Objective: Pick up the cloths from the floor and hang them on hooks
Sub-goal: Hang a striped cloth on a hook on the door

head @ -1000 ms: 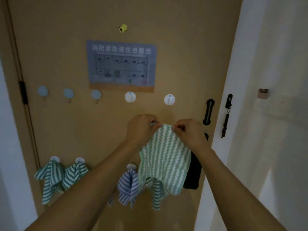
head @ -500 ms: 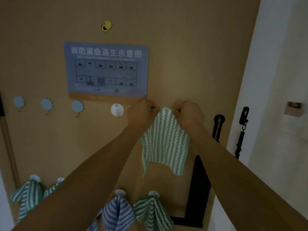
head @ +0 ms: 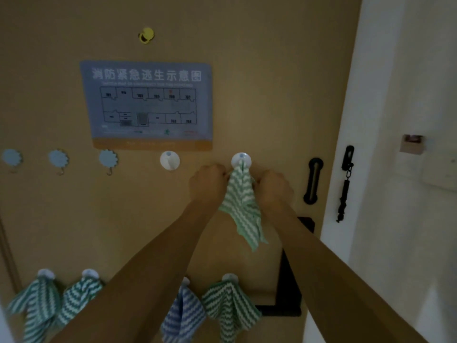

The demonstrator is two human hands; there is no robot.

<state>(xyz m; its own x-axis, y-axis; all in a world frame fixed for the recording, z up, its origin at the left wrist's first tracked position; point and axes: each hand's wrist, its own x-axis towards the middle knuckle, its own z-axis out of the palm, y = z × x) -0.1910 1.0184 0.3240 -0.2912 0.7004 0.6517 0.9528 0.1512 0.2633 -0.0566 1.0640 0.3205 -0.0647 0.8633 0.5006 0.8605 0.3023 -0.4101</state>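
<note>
Presently, head view, sole camera; light dim throughout.

Item: green-and-white striped cloth (head: 243,204), bunched at its top against the white round hook (head: 241,160) on the tan door (head: 272,82) and hanging down from it in a point. Whether the cloth is fully caught on the hook's peg cannot be told; the peg is covered by fabric.

Item: left hand (head: 207,182), fingers curled, pinching the cloth's upper left edge just below the hook. Fingertips hidden behind the knuckles.

Item: right hand (head: 275,186), fingers curled, pinching the cloth's upper right edge. Fingertips likewise hidden.

Item: second white hook (head: 169,160), bare, left of the first.

Item: three blue scalloped hooks (head: 58,159), bare, further left; the leftmost is near the frame edge.

Item: lower row, two green striped cloths (head: 53,303) at left, blue striped cloth (head: 181,315) and another green cloth (head: 228,310), each on a white hook; the forearms cover part of this row, and the bottom edge cuts off the cloth ends.

Item: evacuation plan sign (head: 148,105), small print illegible.

Item: yellow door viewer (head: 146,35) above it.

Item: black door chain (head: 345,181) on the white frame; black lock plate (head: 289,280) partly behind the right forearm.
</note>
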